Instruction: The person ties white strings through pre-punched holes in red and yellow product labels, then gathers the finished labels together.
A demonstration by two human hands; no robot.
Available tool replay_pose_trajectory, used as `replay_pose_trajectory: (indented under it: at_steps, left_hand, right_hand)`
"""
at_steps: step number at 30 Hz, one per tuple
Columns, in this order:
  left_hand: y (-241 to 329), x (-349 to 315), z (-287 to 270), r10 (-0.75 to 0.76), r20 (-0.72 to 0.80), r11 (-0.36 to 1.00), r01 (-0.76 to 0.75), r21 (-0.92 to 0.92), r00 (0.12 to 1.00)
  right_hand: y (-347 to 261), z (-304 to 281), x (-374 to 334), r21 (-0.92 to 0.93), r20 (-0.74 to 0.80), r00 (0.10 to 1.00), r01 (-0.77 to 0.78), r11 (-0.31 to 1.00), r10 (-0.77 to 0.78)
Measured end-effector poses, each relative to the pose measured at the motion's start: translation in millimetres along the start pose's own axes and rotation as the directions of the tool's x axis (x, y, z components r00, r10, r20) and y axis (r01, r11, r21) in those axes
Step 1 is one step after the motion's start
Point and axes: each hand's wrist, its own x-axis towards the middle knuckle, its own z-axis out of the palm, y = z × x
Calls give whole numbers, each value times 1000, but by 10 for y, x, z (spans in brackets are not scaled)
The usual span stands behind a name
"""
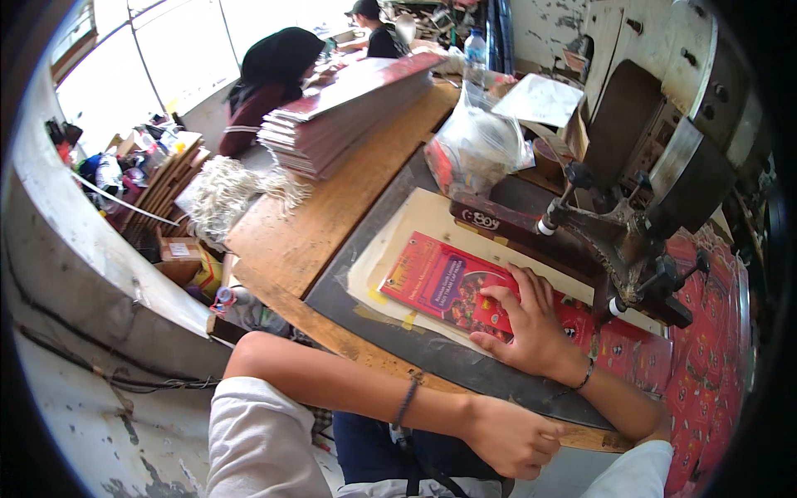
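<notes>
A red printed card (448, 282) with a purple panel and a food picture lies on a cream board (369, 270), on the dark mat of the workbench. My right hand (531, 324) rests on the card's right part, palm down with its fingers apart. Just beyond that hand runs a dark metal bar (531, 236), below a machine's clamp arm (610, 249) with black knobs. My left hand (510, 436) is closed near the bench's front edge, its forearm crossing in front of me. The curled fingers hide whatever may be inside.
A tall stack of red-topped boards (357, 112) and a bundle of white strings (220, 195) occupy the wooden table at left. Behind the bar sits a filled plastic bag (481, 141). Red printed sheets (706, 357) lie at right. Two people work at the far side.
</notes>
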Motion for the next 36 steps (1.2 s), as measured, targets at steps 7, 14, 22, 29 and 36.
replay_pose_trajectory:
  at_steps: [7,14,22,29,36]
  left_hand:
    - [65,-1328,-1484,-559,-101,702,535,471,823]
    - [647,-3407,-2471,-785,-614,-496,682,538,-86]
    - [410,-3335,-2054,-774,-617,-408,859,308,-146]
    - [510,-3198,-2052,-783,-592,-426,858,285,-192]
    - [419,-3185,-1879,-709,-639,-615,706,352,-298]
  right_hand:
    - [15,81,-114,-38,-28,999,-27,999,26]
    - [-131,126,-67,-42,-90,995,35,999,-38]
    - [-31,106,-124,-31,-111,994,1,1000,-5]
    - [-32,134,-130,-25,-96,995,21,999,-24]
    - [32,150,-154,-9,-118,992,39,999,-39]
